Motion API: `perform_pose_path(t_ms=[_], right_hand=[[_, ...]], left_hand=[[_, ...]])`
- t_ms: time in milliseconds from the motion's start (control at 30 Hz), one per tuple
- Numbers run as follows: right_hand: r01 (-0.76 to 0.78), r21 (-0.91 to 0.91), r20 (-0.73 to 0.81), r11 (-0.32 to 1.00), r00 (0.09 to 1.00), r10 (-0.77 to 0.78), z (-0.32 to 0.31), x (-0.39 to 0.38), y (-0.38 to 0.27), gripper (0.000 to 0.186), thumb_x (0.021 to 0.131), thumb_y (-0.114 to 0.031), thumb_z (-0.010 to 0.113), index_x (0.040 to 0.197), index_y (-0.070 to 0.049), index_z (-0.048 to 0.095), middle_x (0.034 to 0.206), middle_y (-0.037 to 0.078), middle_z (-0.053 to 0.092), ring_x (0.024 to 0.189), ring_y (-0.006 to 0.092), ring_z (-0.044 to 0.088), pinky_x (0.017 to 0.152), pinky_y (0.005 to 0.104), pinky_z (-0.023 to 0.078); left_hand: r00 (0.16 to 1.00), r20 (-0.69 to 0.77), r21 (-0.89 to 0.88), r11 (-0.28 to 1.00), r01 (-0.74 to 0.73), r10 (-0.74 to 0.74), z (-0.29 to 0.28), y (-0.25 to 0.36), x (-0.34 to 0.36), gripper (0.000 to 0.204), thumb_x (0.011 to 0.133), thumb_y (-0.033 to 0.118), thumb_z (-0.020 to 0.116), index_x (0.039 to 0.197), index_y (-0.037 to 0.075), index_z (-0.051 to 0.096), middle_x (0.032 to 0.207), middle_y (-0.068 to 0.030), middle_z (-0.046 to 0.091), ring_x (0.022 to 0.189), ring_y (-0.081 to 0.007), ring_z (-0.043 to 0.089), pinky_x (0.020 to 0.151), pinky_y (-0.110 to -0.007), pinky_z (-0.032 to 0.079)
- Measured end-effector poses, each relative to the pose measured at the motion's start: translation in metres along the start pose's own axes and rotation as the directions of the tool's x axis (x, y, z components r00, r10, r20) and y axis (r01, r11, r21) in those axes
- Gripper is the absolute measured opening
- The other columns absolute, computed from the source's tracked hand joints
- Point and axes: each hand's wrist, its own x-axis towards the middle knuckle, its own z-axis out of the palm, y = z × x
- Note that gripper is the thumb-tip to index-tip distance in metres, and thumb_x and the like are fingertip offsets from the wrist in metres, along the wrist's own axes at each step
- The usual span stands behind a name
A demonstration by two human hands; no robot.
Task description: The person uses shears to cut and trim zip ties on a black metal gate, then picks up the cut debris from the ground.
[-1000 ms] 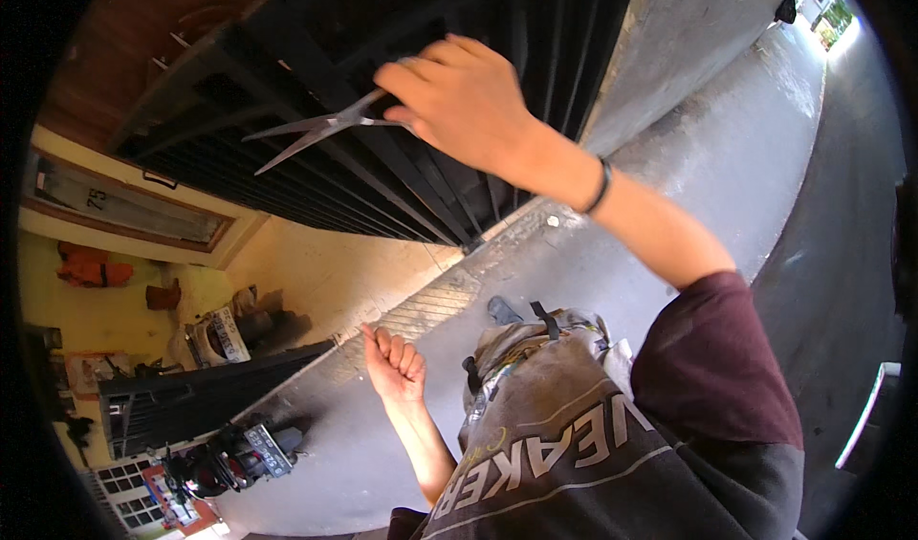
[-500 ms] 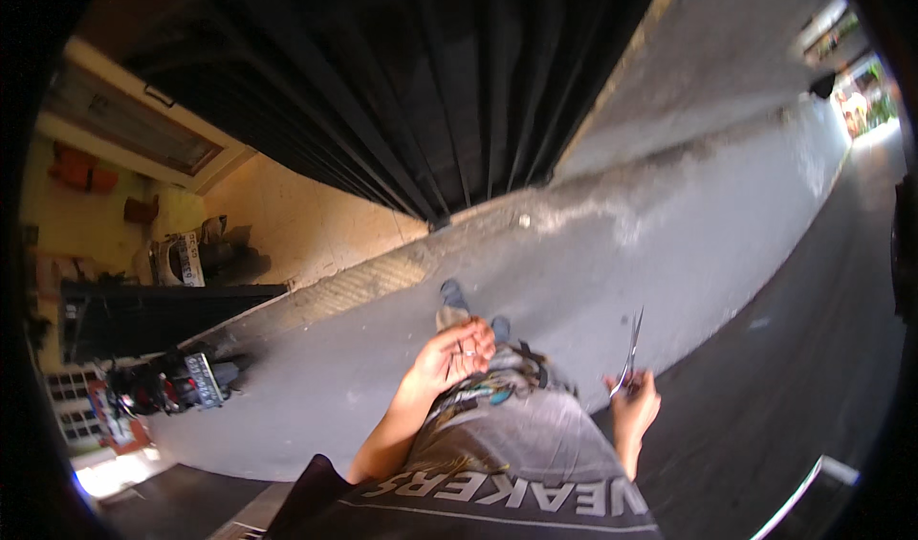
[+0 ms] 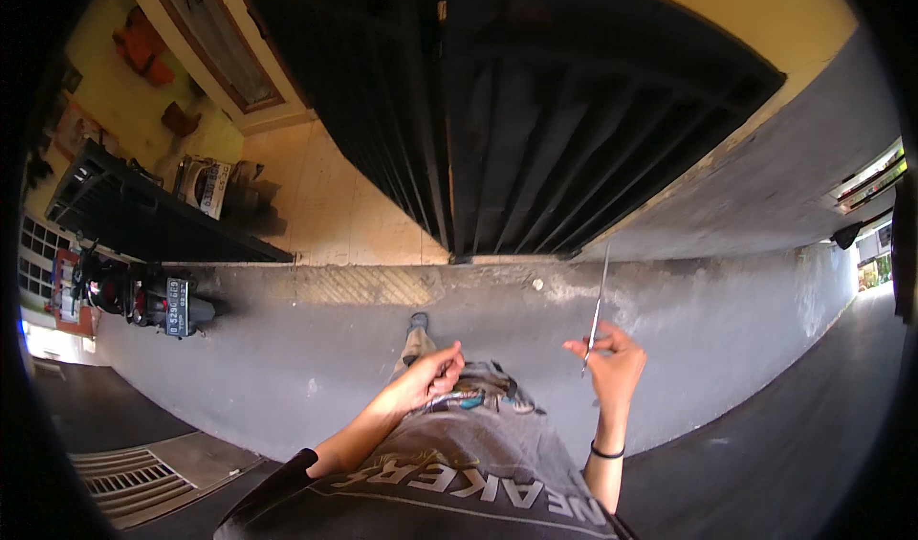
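Observation:
My right hand (image 3: pixel 618 360) grips a pair of slim metal scissors (image 3: pixel 600 303). Their thin blades point away from me toward the black gate, and the fingers hide most of the handles. A dark band circles that wrist. To the left, in front of my body, my left hand (image 3: pixel 433 379) is closed with thumb and fingers pressed together. Whatever it may hold is too small or hidden to make out. Below it one foot in a dark shoe (image 3: pixel 418 321) shows on the grey pavement (image 3: pixel 316 349).
A tall black metal gate (image 3: pixel 535 157) stands ahead, beside a tiled porch (image 3: pixel 335 196). Another dark gate panel (image 3: pixel 163 215) and a parked motorcycle (image 3: pixel 143 296) are at the left. A grey wall (image 3: pixel 708 196) runs to the right. A metal grate (image 3: pixel 134 473) lies lower left.
The view has turned, and the gate looks squarer ahead. My right hand has come up and forward with the scissors. My left hand, still closed, sits slightly lower and farther left.

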Motion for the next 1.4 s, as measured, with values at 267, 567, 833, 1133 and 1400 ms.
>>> perform_pose_path(t_ms=[267,567,833,1133,1400], right_hand=[[0.149,0.478,-0.277,0.865,0.961,-0.012,0.055,0.033,-0.054,0.071,0.09,-0.031,0.083,0.144,0.003,0.053,0.138,0.017,0.062,0.123,0.0232,0.063,0.102,0.0412,0.051],[0.013,0.915,-0.227,0.403,0.843,0.488,0.067,-0.021,-0.064,0.063,0.111,-0.06,0.032,0.112,-0.003,0.06,0.051,-0.006,0.036,0.041,0.0068,0.029,0.046,0.0263,0.032],[-0.115,0.786,-0.403,0.608,0.652,0.643,0.014,-0.007,-0.006,0.049,0.111,-0.052,0.042,0.113,-0.007,0.063,0.057,-0.006,0.044,0.045,0.0043,0.033,0.044,0.0237,0.026],[-0.603,0.161,-0.165,0.782,0.764,0.623,0.073,0.102,0.287,0.031,0.095,-0.029,0.076,0.115,-0.005,0.07,0.079,0.009,0.073,0.062,0.0148,0.065,0.057,0.0307,0.049],[-0.304,-0.467,0.106,0.83,0.913,0.394,0.312,0.184,0.648,0.035,0.088,-0.021,0.074,0.119,-0.006,0.07,0.113,0.016,0.073,0.087,0.039,0.073,0.077,0.0448,0.06]], left_hand=[[0.996,-0.085,-0.296,0.954,-0.052,0.028,-0.054,0.091,-0.025,0.038,0.111,0.041,0.046,0.092,0.009,0.055,0.08,-0.0014,0.046,0.07,-0.0145,0.045,0.045,-0.027,0.035],[0.944,0.087,-0.057,0.944,0.324,-0.318,-0.077,0.16,0.013,0.033,0.108,0.039,0.055,0.088,0.013,0.056,0.06,0.0046,0.034,0.048,-0.0076,0.03,0.042,-0.025,0.024],[0.889,-0.277,-0.077,0.931,0.358,-0.365,-0.04,0.159,0.095,0.028,0.107,0.033,0.057,0.096,0.009,0.065,0.066,0.0026,0.041,0.055,-0.0099,0.039,0.05,-0.028,0.033],[0.895,-0.304,0.299,0.859,0.415,-0.326,-0.014,0.113,0.272,0.035,0.106,0.041,0.06,0.083,0.014,0.059,0.056,0.0075,0.028,0.043,-0.0056,0.023,0.04,-0.025,0.017],[0.98,-0.067,0.875,-0.461,0.148,0.189,-0.217,-0.011,0.645,0.04,0.093,0.038,0.074,0.116,0.005,0.068,0.098,-0.0222,0.075,0.093,-0.0413,0.072,0.081,-0.049,0.055]])
